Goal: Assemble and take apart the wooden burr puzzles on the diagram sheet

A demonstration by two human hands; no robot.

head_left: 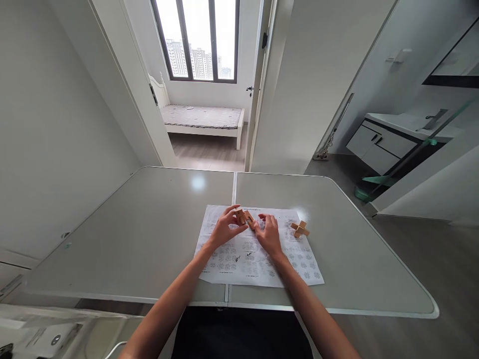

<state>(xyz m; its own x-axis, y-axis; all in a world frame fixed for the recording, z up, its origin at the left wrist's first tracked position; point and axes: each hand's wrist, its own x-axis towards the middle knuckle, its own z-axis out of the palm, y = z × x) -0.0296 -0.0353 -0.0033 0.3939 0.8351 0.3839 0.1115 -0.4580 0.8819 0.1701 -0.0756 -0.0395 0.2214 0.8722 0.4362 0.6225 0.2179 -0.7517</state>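
Observation:
My left hand (225,229) pinches a notched wooden puzzle piece (240,216) between its thumb and fingers, above the printed sheet. Close beside it is another notched wooden puzzle piece (249,221); the thumb side of my right hand (268,236) grips its lower right end. The two pieces meet or nearly touch; which, I cannot tell. Under both hands lies a white paper sheet (217,274) with rows of small printed diagrams and a few dark pen marks. A cross-shaped wooden puzzle (300,229) rests at the sheet's right edge, apart from my hands.
The grey-green table (157,239) has a pale rim and a seam down its middle. Beyond its far edge, a doorway shows a bed (202,117) under a window. A washbasin cabinet (389,139) stands off to the right. At lower left is a white box (50,340).

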